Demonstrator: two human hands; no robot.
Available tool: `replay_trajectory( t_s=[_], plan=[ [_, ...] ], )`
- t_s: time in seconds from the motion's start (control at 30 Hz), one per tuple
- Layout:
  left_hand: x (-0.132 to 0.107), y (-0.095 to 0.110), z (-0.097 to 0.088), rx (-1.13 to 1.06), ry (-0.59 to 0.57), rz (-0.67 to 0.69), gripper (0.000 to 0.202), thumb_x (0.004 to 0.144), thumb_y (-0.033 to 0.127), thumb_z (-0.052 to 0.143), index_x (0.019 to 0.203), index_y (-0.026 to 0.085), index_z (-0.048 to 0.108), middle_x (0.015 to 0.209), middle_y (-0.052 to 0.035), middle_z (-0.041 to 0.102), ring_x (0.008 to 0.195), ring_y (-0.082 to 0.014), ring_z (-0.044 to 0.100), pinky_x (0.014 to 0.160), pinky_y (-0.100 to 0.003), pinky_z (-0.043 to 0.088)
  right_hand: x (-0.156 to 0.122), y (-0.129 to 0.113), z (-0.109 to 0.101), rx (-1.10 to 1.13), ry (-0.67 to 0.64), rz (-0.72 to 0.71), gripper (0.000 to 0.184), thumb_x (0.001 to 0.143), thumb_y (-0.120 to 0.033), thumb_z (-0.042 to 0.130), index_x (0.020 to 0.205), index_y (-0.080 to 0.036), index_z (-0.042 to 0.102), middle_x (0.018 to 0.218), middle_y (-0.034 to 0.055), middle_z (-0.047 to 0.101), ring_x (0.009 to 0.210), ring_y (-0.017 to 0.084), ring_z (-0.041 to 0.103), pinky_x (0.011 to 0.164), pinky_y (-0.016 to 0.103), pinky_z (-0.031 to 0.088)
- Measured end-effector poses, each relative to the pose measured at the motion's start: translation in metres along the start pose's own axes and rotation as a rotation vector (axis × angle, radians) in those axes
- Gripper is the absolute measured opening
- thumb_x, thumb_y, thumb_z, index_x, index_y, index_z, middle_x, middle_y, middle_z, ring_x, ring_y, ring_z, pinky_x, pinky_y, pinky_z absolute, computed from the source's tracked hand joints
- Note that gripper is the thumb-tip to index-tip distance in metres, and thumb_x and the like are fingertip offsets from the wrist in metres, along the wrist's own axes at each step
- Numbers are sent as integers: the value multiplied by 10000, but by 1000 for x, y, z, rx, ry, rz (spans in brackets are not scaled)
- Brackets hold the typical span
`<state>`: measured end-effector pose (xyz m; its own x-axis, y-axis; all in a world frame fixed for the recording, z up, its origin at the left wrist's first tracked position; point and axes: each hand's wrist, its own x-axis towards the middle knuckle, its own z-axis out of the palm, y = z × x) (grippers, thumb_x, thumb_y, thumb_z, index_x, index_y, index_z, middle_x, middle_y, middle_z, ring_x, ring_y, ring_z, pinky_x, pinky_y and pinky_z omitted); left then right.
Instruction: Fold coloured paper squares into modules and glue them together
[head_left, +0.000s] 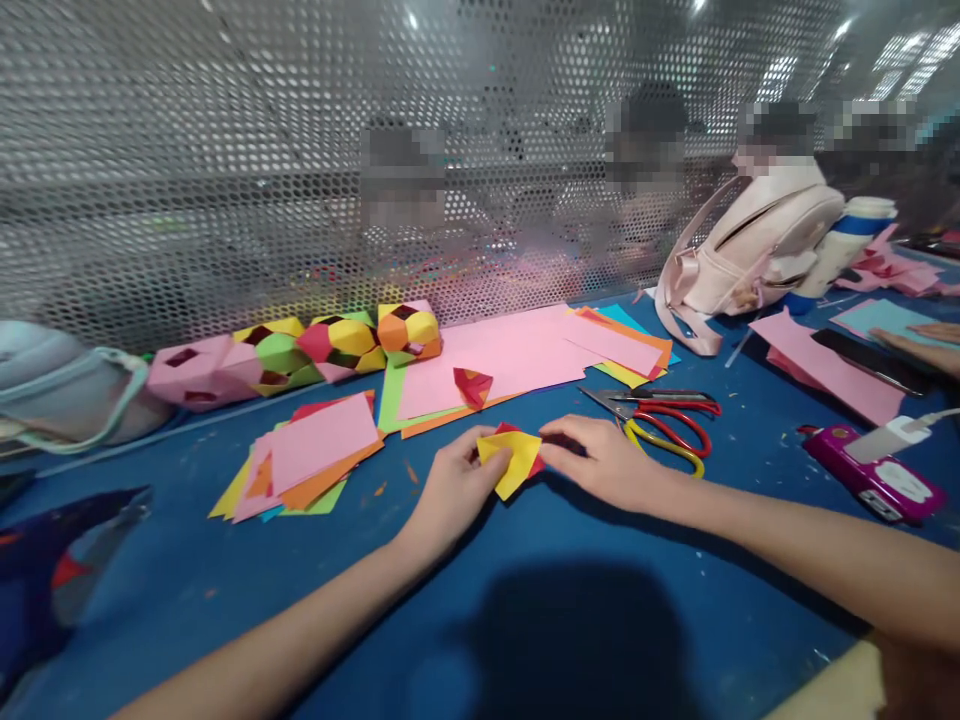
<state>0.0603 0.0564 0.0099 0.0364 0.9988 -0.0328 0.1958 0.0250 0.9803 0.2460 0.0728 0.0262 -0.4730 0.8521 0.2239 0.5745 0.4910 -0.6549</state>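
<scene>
Between both hands is a small piece of folded paper (516, 462), yellow in front with red showing behind and at its right edge. My left hand (463, 480) pinches its left side, the thumb lying across the yellow face. My right hand (592, 460) has thumb and fingertips closed on the red right edge. Just beyond lies a separate folded red paper piece (473, 387) on a large pink sheet (502, 350). Two pairs of scissors, one with red handles (686, 430) and one with yellow handles (667, 455), rest beyond my right hand.
Left of my hands is a stack of coloured paper (322, 445). Folded paper balls (341, 345) line the perforated metal screen (225, 150). A pink backpack (772, 235), a bottle (844, 245), a phone (870, 360) and a purple device (870, 475) are on the right, near another person's hand (922, 345).
</scene>
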Motion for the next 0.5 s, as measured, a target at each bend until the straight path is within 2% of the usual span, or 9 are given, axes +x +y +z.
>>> replay_trajectory(
  t_s=[0.1,0.2,0.4,0.5],
  plan=[
    [-4,4,-4,32,2,23,205,703,327,576,806,152,605,650,26,580,589,-129,530,539,-219,413,16,-10,21,123,-19,63,184,834,-238,516,850,-129,664,755,27,667,639,117,570,568,220,429],
    [-6,2,-12,44,26,23,208,694,328,583,794,149,619,642,21,590,579,-131,535,521,-219,410,29,-11,35,147,4,61,209,821,-190,500,698,-122,655,615,4,618,553,93,509,508,202,365],
    [-3,-12,-32,5,21,10,322,713,372,587,916,131,655,757,-42,666,666,-176,592,566,-253,453,39,-8,49,226,-54,53,205,817,-234,518,727,-133,672,616,5,635,556,99,528,514,200,371],
    [1,-17,-35,-10,27,-25,341,719,389,578,925,132,666,728,-39,669,655,-181,590,568,-262,453,40,-5,50,302,-7,83,160,794,-259,560,794,-143,670,698,8,656,602,105,546,541,200,400]
  ],
)
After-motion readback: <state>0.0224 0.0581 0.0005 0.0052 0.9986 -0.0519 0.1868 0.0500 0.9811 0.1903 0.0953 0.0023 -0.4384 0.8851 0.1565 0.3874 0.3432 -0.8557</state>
